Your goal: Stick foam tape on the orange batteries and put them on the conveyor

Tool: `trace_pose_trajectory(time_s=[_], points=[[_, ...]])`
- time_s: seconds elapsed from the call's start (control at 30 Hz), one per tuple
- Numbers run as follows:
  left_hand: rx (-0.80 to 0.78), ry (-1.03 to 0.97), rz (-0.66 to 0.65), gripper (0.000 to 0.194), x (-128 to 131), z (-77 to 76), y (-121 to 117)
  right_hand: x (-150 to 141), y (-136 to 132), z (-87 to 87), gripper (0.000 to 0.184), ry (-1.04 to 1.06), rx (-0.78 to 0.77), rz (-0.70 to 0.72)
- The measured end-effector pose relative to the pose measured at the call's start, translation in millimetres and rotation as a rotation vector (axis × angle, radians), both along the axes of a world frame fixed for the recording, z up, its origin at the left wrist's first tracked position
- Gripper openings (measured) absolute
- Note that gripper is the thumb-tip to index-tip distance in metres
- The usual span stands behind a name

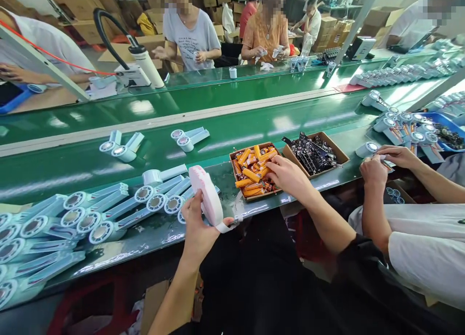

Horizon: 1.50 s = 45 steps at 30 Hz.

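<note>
My left hand (199, 231) is closed around a roll of white tape (205, 193), held on edge above the front of the bench. A loose end of the tape runs past my thumb. My right hand (290, 176) reaches over a small cardboard box (262, 196) heaped with orange cylindrical batteries (251, 175). Its fingers pinch at a battery on the box's right side; the fingertips are partly hidden. Left of the tape roll lie several light-blue handheld fan bodies (156, 202), with round heads and open handles.
Another box (337, 153) holds black circuit boards (314, 153). A co-worker's hands (385, 163) work close on my right beside a fan body (366, 149). More fan bodies (123, 146) lie on the green conveyor belt (247, 127). People sit across the line.
</note>
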<state>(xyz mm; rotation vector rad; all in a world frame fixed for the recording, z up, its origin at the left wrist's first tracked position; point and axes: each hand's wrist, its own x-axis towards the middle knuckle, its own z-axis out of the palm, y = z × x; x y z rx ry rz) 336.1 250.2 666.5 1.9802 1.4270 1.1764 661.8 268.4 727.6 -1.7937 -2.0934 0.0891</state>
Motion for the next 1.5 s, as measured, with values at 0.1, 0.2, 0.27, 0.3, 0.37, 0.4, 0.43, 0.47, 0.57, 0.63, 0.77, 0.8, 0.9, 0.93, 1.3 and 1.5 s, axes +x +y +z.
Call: trace_pose_trajectory(time_s=[0.1,0.2,0.27,0.3,0.37,0.4,0.43,0.47,0.57,0.63,0.77,0.8,0.9,0.93,1.3,1.5], points=[[0.178,0.157,-0.032,0.118,2.4,12.2,-1.8,3.3,-2.3,-1.6,0.028,0.445,0.008,-0.002],[0.330,0.252,-0.029,0.115,8.8,22.9,0.6,-0.8,-11.1,-0.9,0.036,1.058,-0.069,0.029],[0.351,0.299,-0.037,0.109,13.9,24.8,2.3,-8.4,-19.1,1.4,0.055,1.340,-0.171,0.145],[0.344,0.320,-0.039,0.106,16.4,24.2,2.9,-13.5,-23.3,2.5,0.061,1.430,-0.231,0.195],[0.324,0.352,-0.029,0.101,20.9,21.2,2.7,-25.5,-31.1,3.7,0.055,1.557,-0.294,0.211],[0.319,0.362,-0.016,0.101,22.8,19.5,2.1,-31.8,-34.5,3.5,0.050,1.605,-0.275,0.182],[0.319,0.370,-0.003,0.102,24.4,17.9,1.2,-37.9,-37.6,2.6,0.047,1.642,-0.231,0.146],[0.317,0.376,0.007,0.104,25.8,16.7,0.0,-43.4,-40.4,1.1,0.046,1.668,-0.173,0.108],[0.295,0.398,-0.017,0.107,28.8,14.9,-4.3,-55.4,-47.6,-6.8,0.049,1.691,-0.039,0.041],[0.303,0.409,-0.069,0.099,30.5,14.6,-6.8,-59.9,-51.3,-14.2,0.048,1.663,0.011,0.009],[0.395,0.442,-0.092,0.077,34.9,15.3,-10.7,-65.7,-55.3,-27.6,0.050,1.549,0.149,-0.110],[0.415,0.458,-0.081,0.072,36.3,15.6,-11.6,-67.0,-55.8,-29.7,0.051,1.520,0.187,-0.142],[0.446,0.505,-0.057,0.065,40.8,16.0,-14.8,-71.3,-56.9,-31.8,0.051,1.458,0.268,-0.190],[0.445,0.515,-0.056,0.064,42.1,15.8,-15.8,-72.7,-57.2,-31.4,0.050,1.433,0.270,-0.188],[0.443,0.581,-0.096,0.075,27.4,30.2,0.5,-14.9,-38.0,-2.5,0.057,1.124,-0.194,0.157],[0.383,0.506,-0.039,0.069,47.0,21.6,-5.8,-52.4,-29.4,-20.9,0.063,1.549,0.038,-0.021]])
